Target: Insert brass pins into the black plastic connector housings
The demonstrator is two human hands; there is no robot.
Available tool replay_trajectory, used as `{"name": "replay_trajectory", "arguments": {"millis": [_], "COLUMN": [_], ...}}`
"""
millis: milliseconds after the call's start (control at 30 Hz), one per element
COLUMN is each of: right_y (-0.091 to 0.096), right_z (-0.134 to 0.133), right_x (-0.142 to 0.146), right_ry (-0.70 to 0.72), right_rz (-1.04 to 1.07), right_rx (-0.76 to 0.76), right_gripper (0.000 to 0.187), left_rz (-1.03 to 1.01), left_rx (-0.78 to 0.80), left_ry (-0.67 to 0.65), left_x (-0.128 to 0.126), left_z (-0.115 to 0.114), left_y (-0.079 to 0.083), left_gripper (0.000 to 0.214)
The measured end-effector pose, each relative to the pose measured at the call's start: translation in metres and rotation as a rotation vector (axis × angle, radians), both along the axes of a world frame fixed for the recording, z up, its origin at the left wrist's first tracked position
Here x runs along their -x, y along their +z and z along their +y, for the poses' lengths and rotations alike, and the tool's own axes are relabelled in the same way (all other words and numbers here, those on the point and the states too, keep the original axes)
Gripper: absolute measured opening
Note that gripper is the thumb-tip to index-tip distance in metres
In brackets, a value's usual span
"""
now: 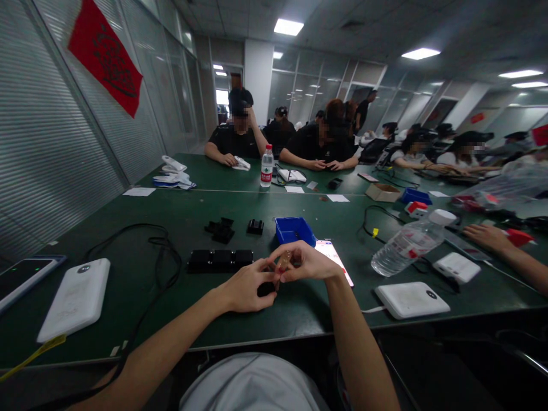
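Both of my hands meet over the front middle of the green table. My left hand is closed around a small black part held just above the tabletop. My right hand pinches a small brown piece against the top of that black part. A row of black blocks lies just beyond my left hand. A blue bin stands behind my right hand, with a lit phone lying beside it.
Two white power banks, black cables and a phone lie around me. A tipped water bottle rests at right, near another person's hand. Several seated people work at the far side, by an upright bottle.
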State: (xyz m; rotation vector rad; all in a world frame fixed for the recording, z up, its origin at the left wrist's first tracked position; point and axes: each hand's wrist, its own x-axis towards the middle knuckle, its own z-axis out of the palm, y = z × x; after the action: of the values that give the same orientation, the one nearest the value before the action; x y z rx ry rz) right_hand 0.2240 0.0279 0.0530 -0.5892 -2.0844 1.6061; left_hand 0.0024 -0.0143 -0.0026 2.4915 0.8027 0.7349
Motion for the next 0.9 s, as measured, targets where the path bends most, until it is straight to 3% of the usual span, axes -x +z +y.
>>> {"name": "replay_trajectory", "arguments": {"millis": [233, 400, 667, 900], "right_y": [-0.0006, -0.0003, -0.0007, 0.0003], "right_z": [0.0007, 0.0008, 0.0038, 0.0091], "right_x": [-0.0008, 0.0013, 0.0005, -0.0041], "right_ry": [-0.035, -0.142, -0.421, -0.503], "right_rz": [0.089, 0.232, 0.505, 0.738], "right_rx": [-0.006, 0.012, 0.063, 0.127], "right_gripper": [0.037, 0.024, 0.025, 0.029], "left_rz": [-0.005, -0.013, -0.116, -0.223], "left_rx": [-0.009, -0.005, 0.026, -0.032], "left_ry": [-0.018, -0.008, 0.023, 0.038], "left_x": [0.0003, -0.0006, -0.0016, -0.0006], "left_z": [0.0003, -0.0003, -0.0025, -0.0031], "left_y": [0.0019, 0.0033, 0.0083, 0.0095], "left_gripper": [0.012, 0.015, 0.046, 0.038]}}
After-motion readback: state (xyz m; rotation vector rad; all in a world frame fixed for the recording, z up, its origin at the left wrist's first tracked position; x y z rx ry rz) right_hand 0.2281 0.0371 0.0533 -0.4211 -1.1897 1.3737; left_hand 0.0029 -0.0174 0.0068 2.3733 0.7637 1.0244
